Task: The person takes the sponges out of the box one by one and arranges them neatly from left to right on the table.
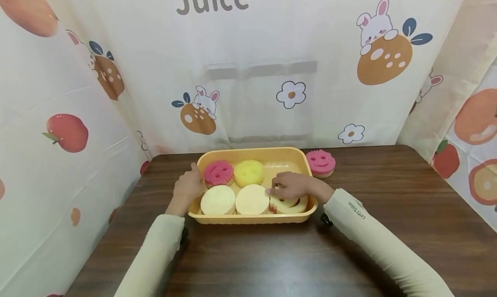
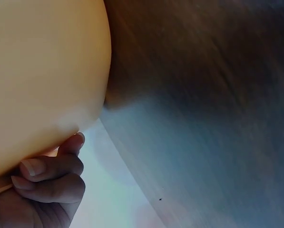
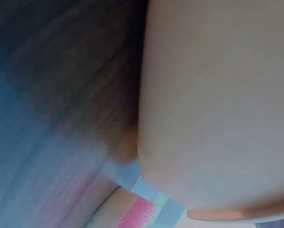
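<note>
Left wrist view shows the left hand (image 2: 51, 183) gripping the tray (image 2: 42, 71); head view alone shows the right hand (image 1: 294, 184), grip indeterminate, on a face-cut sponge (image 1: 298, 207) at the tray's near-right corner, a pink sponge (image 1: 321, 162) outside.

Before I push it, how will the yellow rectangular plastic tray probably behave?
The yellow plastic tray is probably stiff: its rim looks undistorted where the left hand grips it. Being wide and low, it should resist tipping. Its glossy inside may feel slippery.
</note>
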{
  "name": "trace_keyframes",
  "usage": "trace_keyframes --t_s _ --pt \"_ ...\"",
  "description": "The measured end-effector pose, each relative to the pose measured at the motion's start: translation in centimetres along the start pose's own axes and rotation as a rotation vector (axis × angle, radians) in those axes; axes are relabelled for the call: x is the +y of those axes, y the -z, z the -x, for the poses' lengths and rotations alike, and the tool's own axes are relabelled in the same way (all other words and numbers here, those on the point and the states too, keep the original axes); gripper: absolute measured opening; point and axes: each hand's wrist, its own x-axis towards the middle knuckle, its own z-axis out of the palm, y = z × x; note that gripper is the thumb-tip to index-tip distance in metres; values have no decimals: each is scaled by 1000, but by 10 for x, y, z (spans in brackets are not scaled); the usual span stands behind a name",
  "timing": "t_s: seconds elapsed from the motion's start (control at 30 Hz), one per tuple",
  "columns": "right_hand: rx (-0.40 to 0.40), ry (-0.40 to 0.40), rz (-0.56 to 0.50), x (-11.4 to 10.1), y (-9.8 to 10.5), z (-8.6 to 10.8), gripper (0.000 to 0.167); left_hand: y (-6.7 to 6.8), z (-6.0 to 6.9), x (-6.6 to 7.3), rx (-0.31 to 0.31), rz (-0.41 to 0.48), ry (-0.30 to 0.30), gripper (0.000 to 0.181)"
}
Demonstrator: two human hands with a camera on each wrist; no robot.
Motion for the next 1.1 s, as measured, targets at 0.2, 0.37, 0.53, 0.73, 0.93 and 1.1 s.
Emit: trace_keyframes --t_s 0.2,0.37,0.53,0.73,0.93,1.1 --pt "-97 -16 17 -1 7 1 43 1 1 2 -10 0 2 71" --pt "-188 -42 38 -7 17 2 46 2 1 2 -3 -22 4 69" --pt "-215 -62 37 -7 17 4 47 3 1 2 -11 -20 4 72" --pt "-142 -18 5 -5 7 13 45 -1 3 3 -12 -13 -2 74" --pt "-83 11 -7 -3 2 17 42 -4 5 5 4 -11 -11 72" --pt "-20 12 -12 -3 6 11 42 2 4 3 8 -4 11 68"
